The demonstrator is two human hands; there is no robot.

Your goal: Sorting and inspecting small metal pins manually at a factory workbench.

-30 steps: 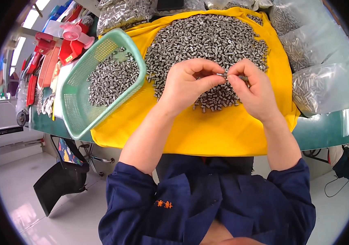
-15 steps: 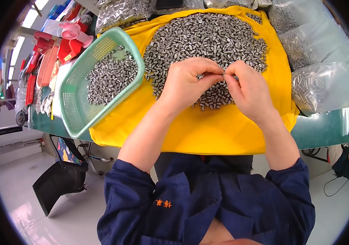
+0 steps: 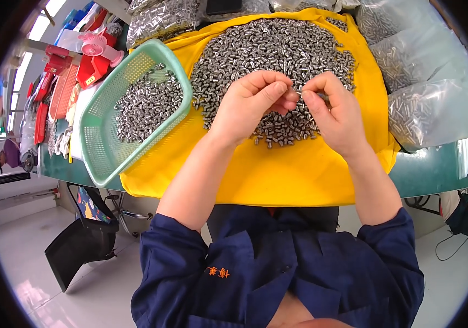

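A wide heap of small cylindrical metal parts [image 3: 266, 46] lies on a yellow cloth [image 3: 288, 175] in front of me. Above the heap's near side, my left hand [image 3: 253, 104] is closed, thumb pressed against its curled fingers. My right hand [image 3: 335, 115] faces it in a pinch, thumb and forefinger close to the left fingertips. Whatever sits in the fingers is too small to tell from the metal parts behind. Left of the heap, a green plastic basket [image 3: 92, 117] holds more of the same parts.
Clear bags of metal parts [image 3: 417, 112] line the right side, and others [image 3: 165, 24] lie at the back left. A dark phone [image 3: 224, 6] rests at the back. A pink fan [image 3: 94, 45] and red bins [image 3: 92, 68] stand beyond the basket. A black chair [image 3: 80, 246] is at lower left.
Both hands have risen slightly, and their fingertips have drawn a little apart. The left fingers are curled more under the thumb. Basket and heap look the same.
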